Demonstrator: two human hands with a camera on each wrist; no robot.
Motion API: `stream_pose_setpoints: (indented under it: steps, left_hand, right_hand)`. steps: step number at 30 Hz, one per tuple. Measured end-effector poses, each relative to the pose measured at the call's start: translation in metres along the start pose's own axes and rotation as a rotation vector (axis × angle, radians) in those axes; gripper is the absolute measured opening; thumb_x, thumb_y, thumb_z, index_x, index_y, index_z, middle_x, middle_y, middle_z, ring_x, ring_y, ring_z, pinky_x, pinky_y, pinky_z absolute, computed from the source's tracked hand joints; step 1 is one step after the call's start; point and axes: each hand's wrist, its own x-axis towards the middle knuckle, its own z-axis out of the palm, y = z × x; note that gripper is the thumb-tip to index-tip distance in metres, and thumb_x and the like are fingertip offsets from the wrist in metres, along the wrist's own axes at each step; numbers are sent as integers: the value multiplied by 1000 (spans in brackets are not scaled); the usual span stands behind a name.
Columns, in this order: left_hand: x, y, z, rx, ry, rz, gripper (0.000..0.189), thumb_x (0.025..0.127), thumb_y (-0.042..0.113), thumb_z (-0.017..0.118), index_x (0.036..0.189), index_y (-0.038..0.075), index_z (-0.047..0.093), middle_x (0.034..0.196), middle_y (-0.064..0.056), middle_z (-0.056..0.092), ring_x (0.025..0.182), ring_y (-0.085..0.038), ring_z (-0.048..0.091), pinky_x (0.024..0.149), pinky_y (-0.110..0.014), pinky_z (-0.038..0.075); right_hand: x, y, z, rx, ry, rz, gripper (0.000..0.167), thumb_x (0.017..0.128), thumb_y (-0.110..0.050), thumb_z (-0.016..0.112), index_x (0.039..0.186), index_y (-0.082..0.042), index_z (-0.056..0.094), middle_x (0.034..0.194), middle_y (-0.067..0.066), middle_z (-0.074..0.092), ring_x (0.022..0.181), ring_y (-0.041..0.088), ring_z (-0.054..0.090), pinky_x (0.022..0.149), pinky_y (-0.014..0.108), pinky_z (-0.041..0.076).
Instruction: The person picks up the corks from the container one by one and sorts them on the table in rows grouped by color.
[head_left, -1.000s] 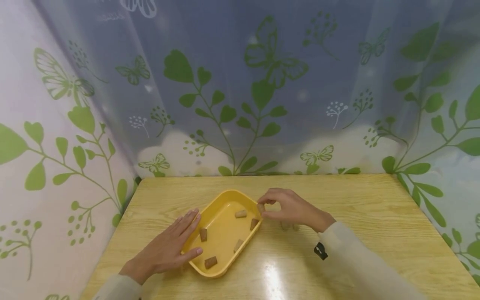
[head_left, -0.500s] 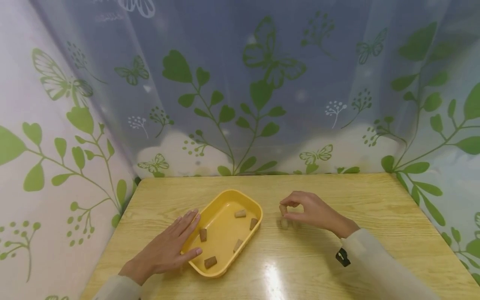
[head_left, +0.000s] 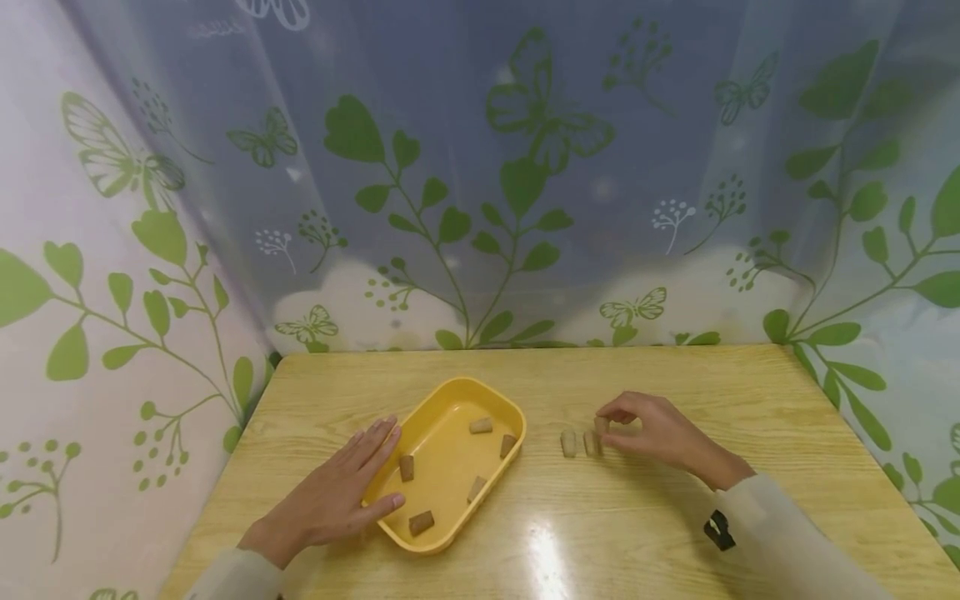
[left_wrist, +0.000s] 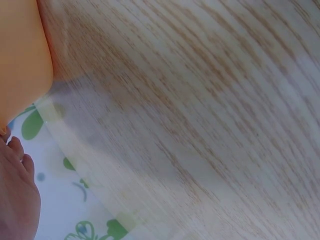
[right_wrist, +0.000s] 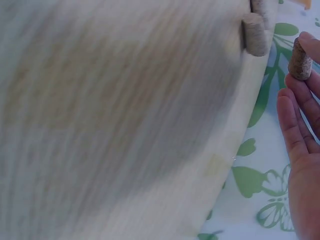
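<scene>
A yellow tray [head_left: 517, 410] stands on the wooden table with several corks inside, among them a pale one [head_left: 481, 427] and a darker one [head_left: 422, 523]. My left hand [head_left: 326, 492] rests along the tray's left rim, fingers extended and the thumb over the edge. To the right of the tray, my right hand [head_left: 663, 429] pinches a cork [right_wrist: 300, 60] between thumb and fingertips. Just left of those fingertips, two corks [head_left: 568, 443] lie side by side on the table. The right wrist view shows the held cork above the hand's other fingers.
The wooden table [head_left: 645, 533] reaches back to a curtain [head_left: 450, 250] printed with leaves and butterflies. Similar cloth hangs on the left and right sides. A black strap piece [head_left: 718, 530] sits by the right sleeve.
My right hand has moved right from the tray's rim, carrying a cork. Two corks on the table now show beside it, earlier partly behind the hand. The left hand and tray stay put.
</scene>
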Motion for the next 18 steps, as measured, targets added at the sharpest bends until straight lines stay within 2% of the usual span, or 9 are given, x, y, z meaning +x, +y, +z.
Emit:
stream_pose_setpoints:
  steps: [9,14,18]
  left_hand:
    - [0,0,0,-7,-1,-1,90,110,59,55,175,9,19,183,-13,18,169,-34,21,134,-20,-12]
    - [0,0,0,-5,-1,-2,90,110,59,55,175,9,20,183,-13,18,169,-33,22,134,-19,-12]
    - [1,0,0,-5,1,0,90,110,59,55,175,9,20,183,-13,18,169,-33,22,134,-20,-11]
  right_hand:
    - [-10,15,7,-9,0,39,31,97,-26,85,124,-13,78,117,0,77,103,21,74,88,39,65]
    - [-14,20,8,20,-23,64,32,98,-29,85,124,-13,78,117,-1,77,104,19,74,89,38,65]
    - [-15,26,10,25,-27,50,32,97,-31,85,123,-14,78,115,-2,77,101,17,73,87,37,64]
